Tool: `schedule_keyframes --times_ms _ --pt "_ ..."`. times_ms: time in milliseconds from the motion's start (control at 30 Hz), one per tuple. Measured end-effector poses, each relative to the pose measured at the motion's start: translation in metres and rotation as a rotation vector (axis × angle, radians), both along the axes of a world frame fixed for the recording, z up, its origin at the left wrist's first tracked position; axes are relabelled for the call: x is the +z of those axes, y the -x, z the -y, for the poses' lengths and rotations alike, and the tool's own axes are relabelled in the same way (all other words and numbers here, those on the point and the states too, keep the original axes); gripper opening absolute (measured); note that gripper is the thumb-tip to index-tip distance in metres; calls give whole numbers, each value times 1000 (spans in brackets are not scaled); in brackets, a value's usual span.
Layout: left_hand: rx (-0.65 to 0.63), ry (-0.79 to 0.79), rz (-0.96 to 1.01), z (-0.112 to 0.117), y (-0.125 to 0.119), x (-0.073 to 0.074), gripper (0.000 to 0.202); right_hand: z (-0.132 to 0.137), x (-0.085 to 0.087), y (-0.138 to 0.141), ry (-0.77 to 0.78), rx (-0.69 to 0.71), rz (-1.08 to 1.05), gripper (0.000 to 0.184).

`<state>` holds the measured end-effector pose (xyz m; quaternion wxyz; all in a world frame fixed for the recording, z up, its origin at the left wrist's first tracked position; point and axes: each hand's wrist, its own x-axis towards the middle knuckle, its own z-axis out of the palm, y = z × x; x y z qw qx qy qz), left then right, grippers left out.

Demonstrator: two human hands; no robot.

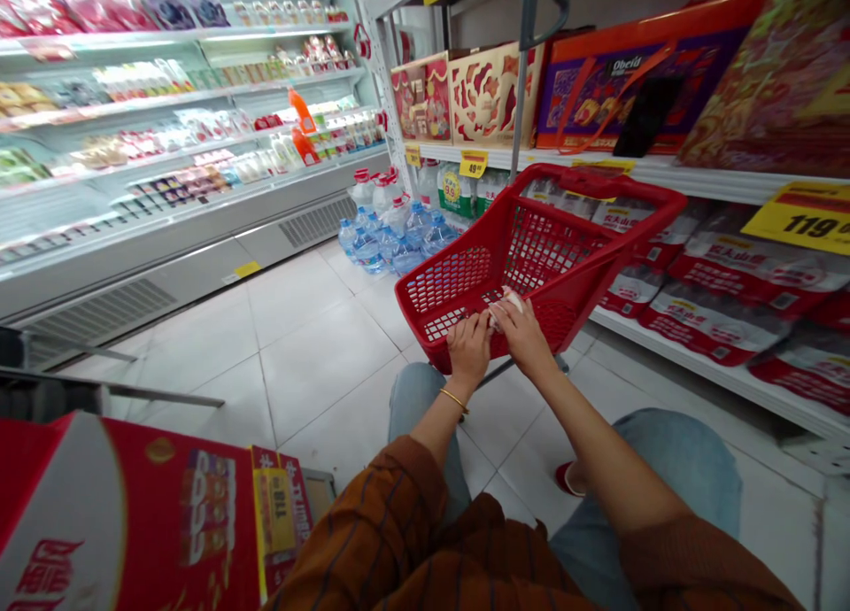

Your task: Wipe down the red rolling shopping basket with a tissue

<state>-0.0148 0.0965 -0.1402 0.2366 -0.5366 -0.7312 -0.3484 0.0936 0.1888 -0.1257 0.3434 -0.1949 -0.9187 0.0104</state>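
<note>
A red plastic shopping cart (458,279) stands before my knees, its lattice basket facing me. My left hand (469,341) is closed over the near rim of the basket, with a gold bangle on the wrist. Just right of it, my right hand (521,326) is closed on a crumpled white tissue (513,297) at the same rim. A bit of the tissue shows between the two hands; the rest is hidden under the right fingers. Through the lattice the basket floor shows.
Bundled water bottles (395,239) stand on the floor behind the cart. A refrigerated case (266,239) runs along the left. Shelves with gift boxes (495,93) and red-wrapped bottle packs (717,323) line the right. A large red carton (166,505) is close at my left.
</note>
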Motion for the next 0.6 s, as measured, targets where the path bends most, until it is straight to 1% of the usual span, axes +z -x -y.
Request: schedule_keyframes --times_ms 100,233,433,500,600 --pt "-1 -37 1 -3 3 0 35 -7 4 0 -18 2 7 38" --pt "-25 -44 23 -5 11 0 36 -15 9 -2 -27 -13 12 37" --pt "-29 -82 11 -5 23 1 32 -32 8 -3 -28 -76 -18 36" --pt "-18 -112 13 -6 25 1 30 -31 7 -1 -25 -87 -27 36" --pt "14 -154 27 -7 24 -1 27 -21 5 5 -18 -95 -37 38"
